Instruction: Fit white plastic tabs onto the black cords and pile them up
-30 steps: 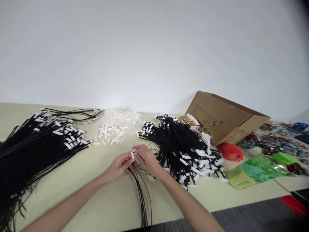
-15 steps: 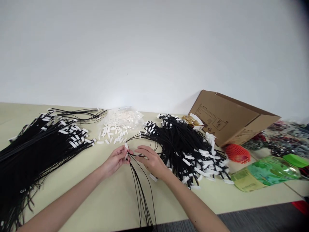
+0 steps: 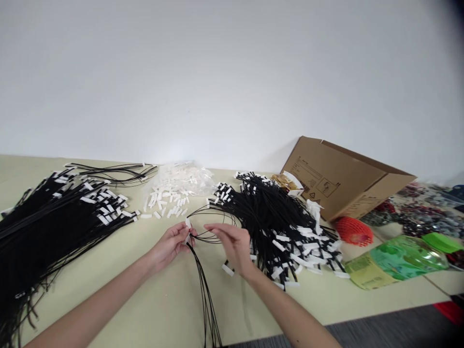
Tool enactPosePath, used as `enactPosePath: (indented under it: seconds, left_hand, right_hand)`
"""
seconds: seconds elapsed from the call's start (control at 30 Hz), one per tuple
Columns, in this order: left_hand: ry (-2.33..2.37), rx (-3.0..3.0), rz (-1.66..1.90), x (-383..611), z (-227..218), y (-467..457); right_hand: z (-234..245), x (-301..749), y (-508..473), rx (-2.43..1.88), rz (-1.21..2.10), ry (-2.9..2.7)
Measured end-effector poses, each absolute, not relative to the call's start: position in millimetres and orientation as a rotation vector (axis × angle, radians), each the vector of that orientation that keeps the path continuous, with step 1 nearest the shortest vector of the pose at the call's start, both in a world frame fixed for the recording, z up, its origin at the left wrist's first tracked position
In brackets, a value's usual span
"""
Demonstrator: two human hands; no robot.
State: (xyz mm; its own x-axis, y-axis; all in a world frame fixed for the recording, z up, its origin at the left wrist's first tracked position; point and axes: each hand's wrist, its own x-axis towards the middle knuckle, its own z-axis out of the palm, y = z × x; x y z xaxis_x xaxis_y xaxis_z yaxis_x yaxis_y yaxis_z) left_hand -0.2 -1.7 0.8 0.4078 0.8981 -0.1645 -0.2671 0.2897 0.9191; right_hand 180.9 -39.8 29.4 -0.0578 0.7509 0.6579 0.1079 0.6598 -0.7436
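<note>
The small white rectangular piece (image 3: 188,223), plastic by its look, stands nearly upright above the pale yellow-green tabletop (image 3: 145,309), pinched at its lower end between the thumb and fingers of the left hand (image 3: 171,245). Thin black flexible wires (image 3: 204,285) run from that grip: some hang down toward the near edge, others curve off to the right.

A second ago both hands met at the white piece; now the right hand (image 3: 235,245) has drawn away to the right, its fingers together and bent, pointing back across the curved wires. Whether it has hold of any wire cannot be told. The hanging wires also lie closer together than half a second ago. So the left hand alone now steadies the piece, leaving the right free of it.

Beyond the hands, loose white rectangular pieces (image 3: 166,202) lie in front of a clear plastic bag (image 3: 194,176). A large heap of white-ended black wires (image 3: 268,208) is just beside the right hand; another broad black bundle (image 3: 47,232) lies well apart, on the left.
</note>
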Motion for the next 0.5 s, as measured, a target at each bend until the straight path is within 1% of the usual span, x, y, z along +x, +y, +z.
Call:
enactPosePath:
  seconds: [0.07,0.1,0.2,0.27,0.37,0.43,0.5]
  left_hand:
    - [0.836,1.034,0.876,1,1,-2]
    - [0.842,1.07,0.863,1,1,-3]
    - [0.855,1.152,0.83,2,1,-4]
    - [0.865,1.171,0.822,2,0,-4]
    - [0.861,1.181,0.817,2,-1,-4]
    - [0.85,1.182,0.816,2,-1,-4]
    - [0.84,1.176,0.813,2,0,-4]
  right_hand:
    - [42,189,-40,-0.727,0.803,-1.226]
    - [48,194,-39,-0.697,0.826,-1.09]
    - [61,213,-35,-0.713,0.697,-0.918]
    - [63,220,-33,-0.805,0.522,-1.055]
    - [57,217,-34,-0.92,0.212,-1.498]
    - [50,210,-36,-0.904,0.015,-1.756]
    - [44,202,-37,-0.857,-0.132,-1.89]
